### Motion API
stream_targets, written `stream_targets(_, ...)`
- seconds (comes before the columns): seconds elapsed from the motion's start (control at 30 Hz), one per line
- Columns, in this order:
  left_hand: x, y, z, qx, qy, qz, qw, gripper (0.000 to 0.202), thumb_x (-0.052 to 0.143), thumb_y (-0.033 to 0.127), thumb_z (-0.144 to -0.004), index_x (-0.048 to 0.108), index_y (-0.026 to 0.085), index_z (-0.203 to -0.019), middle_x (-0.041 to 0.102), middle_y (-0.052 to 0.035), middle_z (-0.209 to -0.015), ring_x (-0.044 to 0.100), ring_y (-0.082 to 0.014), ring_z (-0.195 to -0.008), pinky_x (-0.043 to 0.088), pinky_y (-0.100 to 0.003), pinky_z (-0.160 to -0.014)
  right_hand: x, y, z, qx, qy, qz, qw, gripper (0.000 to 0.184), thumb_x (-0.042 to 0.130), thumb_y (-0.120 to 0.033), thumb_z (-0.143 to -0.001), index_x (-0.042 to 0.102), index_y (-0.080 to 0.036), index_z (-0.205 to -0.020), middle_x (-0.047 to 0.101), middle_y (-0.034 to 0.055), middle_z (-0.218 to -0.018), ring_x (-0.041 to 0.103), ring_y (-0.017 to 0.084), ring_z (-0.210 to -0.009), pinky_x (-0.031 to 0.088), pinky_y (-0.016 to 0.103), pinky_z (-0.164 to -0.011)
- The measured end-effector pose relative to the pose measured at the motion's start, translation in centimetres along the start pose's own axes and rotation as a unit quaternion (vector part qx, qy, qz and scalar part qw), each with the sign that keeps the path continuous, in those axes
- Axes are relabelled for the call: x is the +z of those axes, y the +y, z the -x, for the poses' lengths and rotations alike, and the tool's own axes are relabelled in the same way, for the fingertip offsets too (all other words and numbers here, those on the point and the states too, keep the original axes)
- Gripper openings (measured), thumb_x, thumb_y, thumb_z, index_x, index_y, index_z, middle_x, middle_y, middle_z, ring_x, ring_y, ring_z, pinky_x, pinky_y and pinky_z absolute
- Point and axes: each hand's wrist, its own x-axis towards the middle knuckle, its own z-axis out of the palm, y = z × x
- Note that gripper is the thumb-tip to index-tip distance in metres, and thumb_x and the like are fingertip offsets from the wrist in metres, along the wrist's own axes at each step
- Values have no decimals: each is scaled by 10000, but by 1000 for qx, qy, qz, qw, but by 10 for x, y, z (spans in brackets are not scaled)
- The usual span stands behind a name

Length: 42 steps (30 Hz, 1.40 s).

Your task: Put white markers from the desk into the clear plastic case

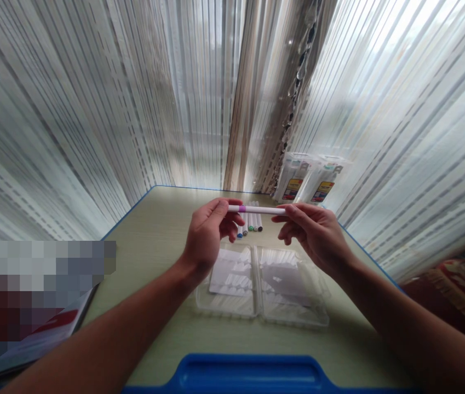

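Note:
A white marker with a purple band [263, 209] is held level above the table, one end in each hand. My left hand [211, 230] pinches the end nearest the purple band between thumb and fingers. At the opposite end, my right hand [312, 227] grips the marker with thumb and forefinger, its other fingers curled below. Behind and under the marker, several more white markers [251, 221] lie side by side, with blue, green and dark ends showing. Below my hands sits an opened clear plastic case [259, 314] with white paper inside both halves.
Two clear packages with yellow and red labels [308, 180] stand at the table's back right. The pale green table [154, 246] has a blue edge and a blue tray [248, 372] at the front. Sheer striped curtains [199, 82] hang behind. A blurred-out area covers the left.

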Motion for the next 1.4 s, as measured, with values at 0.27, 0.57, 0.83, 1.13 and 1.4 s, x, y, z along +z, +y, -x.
stream_targets(0.27, 0, 1, 3, 13, 5, 13, 1000, 248, 501, 285, -915, 653, 102, -985, 649, -53, -699, 539, -115, -494, 431, -240, -475, -1, 0, -1, -4, 11, 4, 1000, 236, 797, -357, -803, 777, -144, -903, 763, 76, -737, 666, 125, -485, 519, 206, -418)
stream_targets(0.57, 0, -1, -1, 7, 33, -11, 999, 158, 544, 208, -863, 635, 117, -954, 634, -23, -680, 516, -89, -455, 406, -217, -447, 0, 0, -1, -3, 13, 8, 1000, 262, 837, -319, -754, 768, -142, -935, 761, 72, -771, 661, 119, -482, 514, 209, -414)
stream_targets(0.83, -2, -2, -3, 12, 39, -26, 999, 164, 554, 228, -867, 643, 117, -949, 653, -34, -691, 512, -83, -453, 396, -209, -438, -1, 2, -2, -17, 12, 22, 1000, 311, 846, -283, -745, 754, -158, -1014, 768, 68, -814, 665, 126, -477, 505, 214, -395)
stream_targets(1.13, -1, -2, -2, 12, 45, -30, 998, 167, 568, 241, -863, 649, 122, -947, 652, -33, -692, 510, -83, -457, 400, -209, -443, -2, 3, -1, -18, 12, 30, 999, 315, 846, -288, -744, 752, -162, -1017, 769, 65, -818, 660, 124, -468, 507, 220, -393)
stream_targets(1.4, -1, -2, -3, 21, 40, -39, 998, 157, 585, 263, -881, 641, 125, -933, 637, -17, -689, 512, -75, -465, 402, -204, -443, -2, 2, -2, -17, 6, 30, 999, 251, 820, -310, -780, 757, -153, -966, 759, 58, -786, 663, 118, -472, 500, 206, -402)
